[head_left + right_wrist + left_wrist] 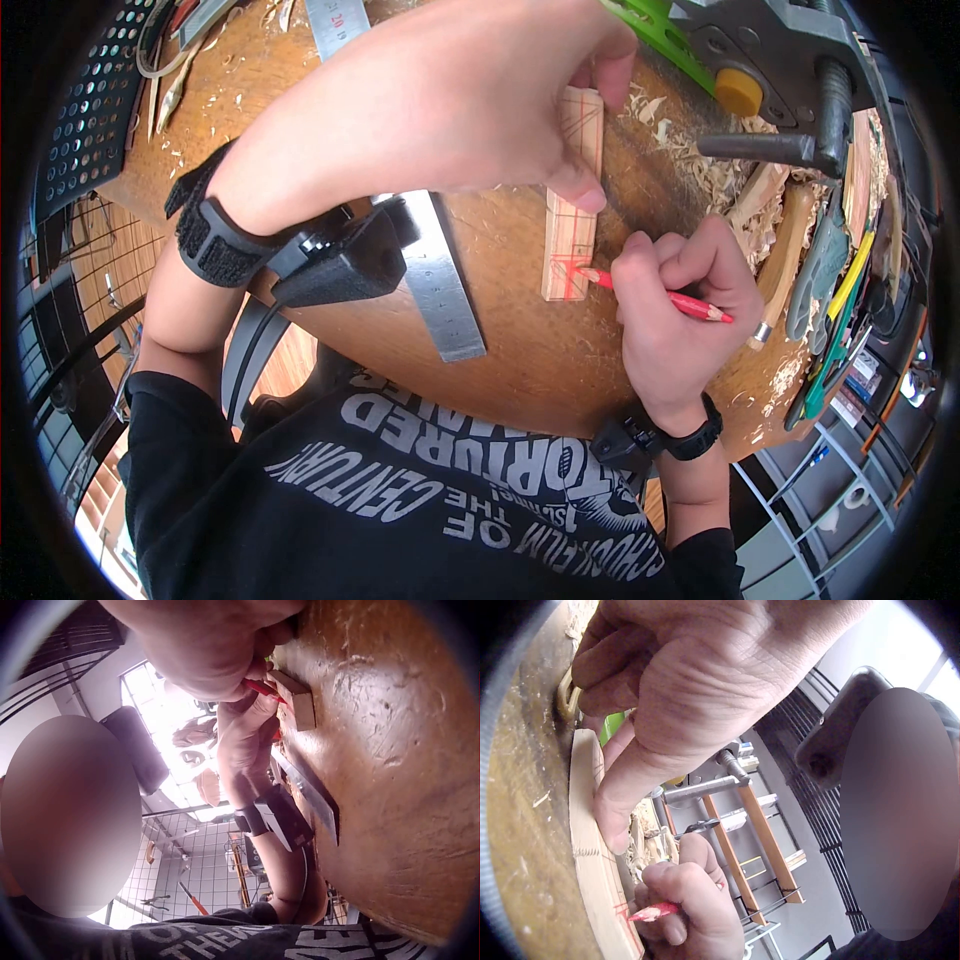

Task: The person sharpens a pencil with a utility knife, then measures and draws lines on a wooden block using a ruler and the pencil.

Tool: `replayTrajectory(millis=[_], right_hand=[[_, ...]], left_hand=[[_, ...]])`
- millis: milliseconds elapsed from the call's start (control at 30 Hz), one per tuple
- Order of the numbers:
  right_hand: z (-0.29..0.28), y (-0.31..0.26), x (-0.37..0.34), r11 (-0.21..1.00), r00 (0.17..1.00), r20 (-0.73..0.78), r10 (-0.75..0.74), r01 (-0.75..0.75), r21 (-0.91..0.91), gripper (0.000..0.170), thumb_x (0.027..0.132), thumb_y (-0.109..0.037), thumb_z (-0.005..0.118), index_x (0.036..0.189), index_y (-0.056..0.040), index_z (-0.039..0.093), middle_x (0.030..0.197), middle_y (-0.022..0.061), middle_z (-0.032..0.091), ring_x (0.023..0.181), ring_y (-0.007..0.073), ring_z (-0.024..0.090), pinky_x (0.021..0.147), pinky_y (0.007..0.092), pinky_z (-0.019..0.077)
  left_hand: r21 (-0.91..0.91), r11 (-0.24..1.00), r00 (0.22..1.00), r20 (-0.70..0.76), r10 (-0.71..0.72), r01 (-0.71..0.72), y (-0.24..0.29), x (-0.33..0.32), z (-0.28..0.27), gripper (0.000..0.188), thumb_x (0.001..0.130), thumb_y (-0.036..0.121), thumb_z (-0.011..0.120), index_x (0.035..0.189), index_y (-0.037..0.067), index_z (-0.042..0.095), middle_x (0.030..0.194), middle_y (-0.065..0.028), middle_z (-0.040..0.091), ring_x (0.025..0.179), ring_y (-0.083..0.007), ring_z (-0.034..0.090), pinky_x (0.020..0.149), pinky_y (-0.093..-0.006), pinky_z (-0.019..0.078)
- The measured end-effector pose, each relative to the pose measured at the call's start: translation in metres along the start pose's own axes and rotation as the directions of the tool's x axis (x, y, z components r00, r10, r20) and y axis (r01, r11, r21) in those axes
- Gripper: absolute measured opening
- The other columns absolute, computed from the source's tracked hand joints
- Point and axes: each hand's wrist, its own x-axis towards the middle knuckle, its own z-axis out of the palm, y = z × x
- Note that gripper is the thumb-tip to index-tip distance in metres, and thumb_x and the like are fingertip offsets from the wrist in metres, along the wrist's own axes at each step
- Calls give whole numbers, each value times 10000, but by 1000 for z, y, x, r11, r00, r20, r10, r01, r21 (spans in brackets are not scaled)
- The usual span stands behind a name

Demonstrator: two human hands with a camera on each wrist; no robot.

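Observation:
A small wooden block point(572, 240) with red pencil lines lies lengthwise on the wooden bench. My left hand point(480, 100) reaches across from the left and holds its far part, thumb pressed on the top face. In my right hand point(692, 310) I grip a red pencil point(700, 306), its tip at the red marks near the block's near end. The left wrist view shows the pencil tip point(634, 918) at the red lines on the block point(592, 855). A sawn notch runs across the block's side there. From the right wrist, the block's end point(303, 712) faces the camera.
A steel ruler point(440, 290) lies left of the block, partly under my left forearm. A metal clamp point(790, 90) stands at the far right. Wood shavings point(690, 140) and several tools, including a green-handled one point(825, 375), line the right side. A perforated black container point(90, 110) is at the left.

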Motion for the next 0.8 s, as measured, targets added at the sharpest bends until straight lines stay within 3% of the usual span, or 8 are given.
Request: replayTrajectory(millis=[567,633,800], right_hand=[[0,3,0,999,1000,-10,-24,24,-26,368,744,114,606,598,-84,333,509,-44,384,490,4,342,453,196,267],[-1,3,1,997,999,3,-46,46,-59,368,745,114,606,598,-84,332,510,-44,385,492,3,345,453,196,269],[1,1,1,1000,1000,-9,-6,7,11,371,745,117,599,598,-84,324,511,-47,372,492,0,339,447,195,258]], left_hand=[[-78,996,999,11,-52,53,-3,0,1,462,707,198,827,1033,-9,573,935,-152,561,861,-264,574,719,-338,469],[4,1000,1000,-5,-18,18,-1,-1,3,456,711,196,824,1030,-11,572,937,-152,559,856,-260,573,718,-336,470],[-48,996,996,52,-68,70,-3,2,-1,453,713,195,822,1028,-12,571,933,-151,558,848,-257,574,721,-334,473]])
